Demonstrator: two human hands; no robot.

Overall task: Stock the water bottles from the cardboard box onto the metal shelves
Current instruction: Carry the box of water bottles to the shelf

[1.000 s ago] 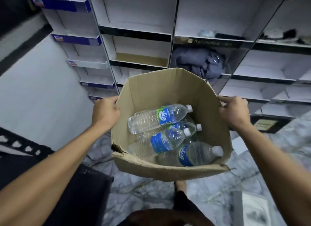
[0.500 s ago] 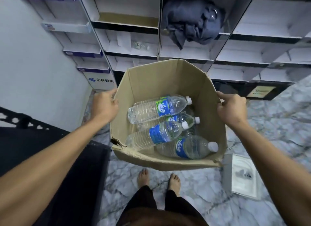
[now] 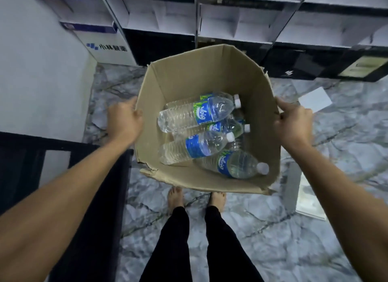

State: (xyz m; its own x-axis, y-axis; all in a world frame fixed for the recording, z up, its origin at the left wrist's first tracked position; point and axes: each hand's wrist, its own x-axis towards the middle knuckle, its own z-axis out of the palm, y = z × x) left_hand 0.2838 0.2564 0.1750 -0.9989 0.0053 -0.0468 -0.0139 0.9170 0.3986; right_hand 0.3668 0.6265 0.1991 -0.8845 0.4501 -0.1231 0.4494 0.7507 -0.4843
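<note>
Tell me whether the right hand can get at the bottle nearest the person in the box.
Not as things stand, probably: the right hand grips the rim of the cardboard box, and so does the left hand. The way is free: the box is open-topped and nothing covers that bottle.

Illumination is dim, cool and diffuse, its source not identifiable; shadows are soft, and the inner walls of the box are evenly lit. Small highlights glint on the bottles, whose labels remain legible at frame centre. Wide-angle distortion bows the shelves and stretches the arms toward the lower corners; the frame edges are soft and smeared, and the dark unit at left holds almost no detail.
</note>
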